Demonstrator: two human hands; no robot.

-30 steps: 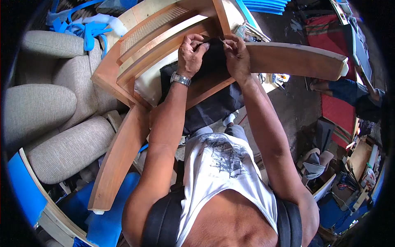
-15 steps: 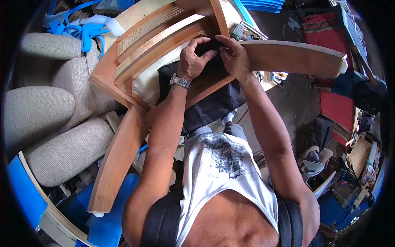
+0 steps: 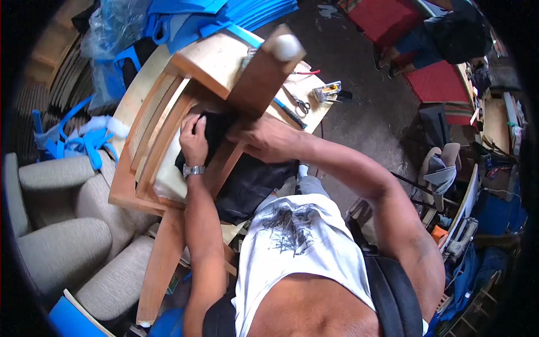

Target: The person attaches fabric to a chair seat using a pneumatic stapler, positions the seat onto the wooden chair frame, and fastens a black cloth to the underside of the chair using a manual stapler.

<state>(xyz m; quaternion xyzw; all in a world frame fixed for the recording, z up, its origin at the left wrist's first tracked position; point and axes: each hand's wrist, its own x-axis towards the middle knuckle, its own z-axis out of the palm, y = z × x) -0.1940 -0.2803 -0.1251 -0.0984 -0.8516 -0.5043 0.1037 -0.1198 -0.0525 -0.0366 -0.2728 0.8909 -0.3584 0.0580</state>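
Observation:
A wooden chair frame (image 3: pixel 177 59) with a woven cane panel (image 3: pixel 149 121) lies tilted on a light board. One leg (image 3: pixel 261 76) with a white foot points up toward me; another leg (image 3: pixel 163 269) reaches down at the left. Black cloth (image 3: pixel 219 126) spreads inside the frame and hangs over its near rail. My left hand (image 3: pixel 193 143), wearing a metal watch, has its fingers closed at the left edge of the black cloth. My right hand (image 3: pixel 266 139) grips the frame beneath the raised leg; its fingertips are partly hidden and blurred.
Scissors (image 3: pixel 303 106), a blue-handled tool (image 3: pixel 289 114) and a yellow-and-clear item (image 3: pixel 327 90) lie on the board (image 3: pixel 314 115). Grey cushions (image 3: pixel 64 247) crowd the left. Blue foam sheets (image 3: pixel 236 19) are stacked behind. A person (image 3: pixel 449 39) is at the upper right.
The chair frame has turned, so its right leg has swung from pointing right to pointing up. My hands have moved apart, the right now at the leg joint. My view has shifted.

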